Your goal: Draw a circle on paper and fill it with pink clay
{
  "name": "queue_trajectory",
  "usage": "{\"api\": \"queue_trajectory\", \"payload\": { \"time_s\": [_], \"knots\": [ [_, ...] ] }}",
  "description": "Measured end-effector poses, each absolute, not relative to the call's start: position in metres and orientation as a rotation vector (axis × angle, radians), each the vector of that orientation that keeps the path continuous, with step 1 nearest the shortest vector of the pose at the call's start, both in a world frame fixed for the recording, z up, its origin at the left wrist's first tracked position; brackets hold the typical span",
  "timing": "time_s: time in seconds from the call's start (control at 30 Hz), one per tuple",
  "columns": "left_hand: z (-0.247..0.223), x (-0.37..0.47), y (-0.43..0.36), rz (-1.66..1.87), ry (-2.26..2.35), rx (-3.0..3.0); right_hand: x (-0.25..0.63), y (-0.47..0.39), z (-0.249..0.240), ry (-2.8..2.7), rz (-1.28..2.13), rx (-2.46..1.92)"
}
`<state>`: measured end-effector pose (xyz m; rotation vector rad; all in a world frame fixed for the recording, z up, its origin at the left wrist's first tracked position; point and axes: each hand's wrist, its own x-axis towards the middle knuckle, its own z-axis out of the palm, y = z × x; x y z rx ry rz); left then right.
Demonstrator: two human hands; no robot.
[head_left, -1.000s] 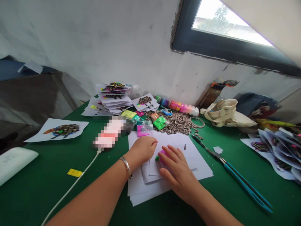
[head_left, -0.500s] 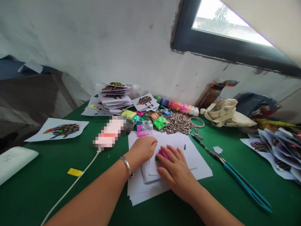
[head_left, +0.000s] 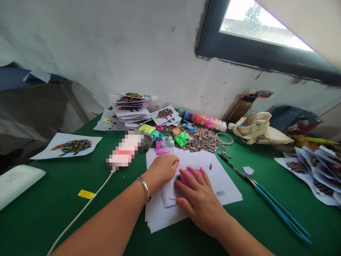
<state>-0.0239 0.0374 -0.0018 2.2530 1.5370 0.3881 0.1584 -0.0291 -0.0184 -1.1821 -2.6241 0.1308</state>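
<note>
Spreading the right hand (head_left: 200,198) flat, fingers a bit apart, right over some pink clay (head_left: 185,181) lying under them on white paper (head_left: 225,179). Curling the left hand (head_left: 162,170) just beside those fingertips, not really seeing whether gripping anything. Spotting one striped seed (head_left: 210,166) just past the right fingers, then a green packet (head_left: 182,139) and seed pile (head_left: 204,140) farther beyond them.

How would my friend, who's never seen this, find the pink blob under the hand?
On the green table, find the white sheets near the middle. There, the pink blob lies partly under the right hand. Unlike the pink packet by the sheets' far edge, it has a spread hand over it.
</note>
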Motion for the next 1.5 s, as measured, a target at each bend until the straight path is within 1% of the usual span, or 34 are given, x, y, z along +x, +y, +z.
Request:
{"api": "queue_trajectory", "payload": {
  "time_s": [0.17,0.43,0.7,1.0,1.23,1.5],
  "knots": [
    [-0.002,-0.024,0.038,0.387,1.532,2.255,0.165,-0.026,-0.02,-2.577,0.09,-1.208],
    [0.0,-0.023,0.038,0.375,1.536,2.261,0.158,-0.031,-0.016,-2.635,0.225,-1.186],
    [-0.003,-0.024,0.039,0.377,1.537,2.263,0.167,-0.024,-0.02,-2.566,0.114,-1.194],
    [-0.003,-0.024,0.038,0.37,1.541,2.264,0.164,-0.027,-0.014,-2.563,0.163,-1.222],
    [-0.002,-0.023,0.038,0.37,1.54,2.261,0.168,-0.019,-0.021,-2.554,0.087,-1.236],
    [-0.002,-0.023,0.039,0.359,1.545,2.273,0.166,-0.022,-0.016,-2.542,0.152,-1.227]
  ]
}}
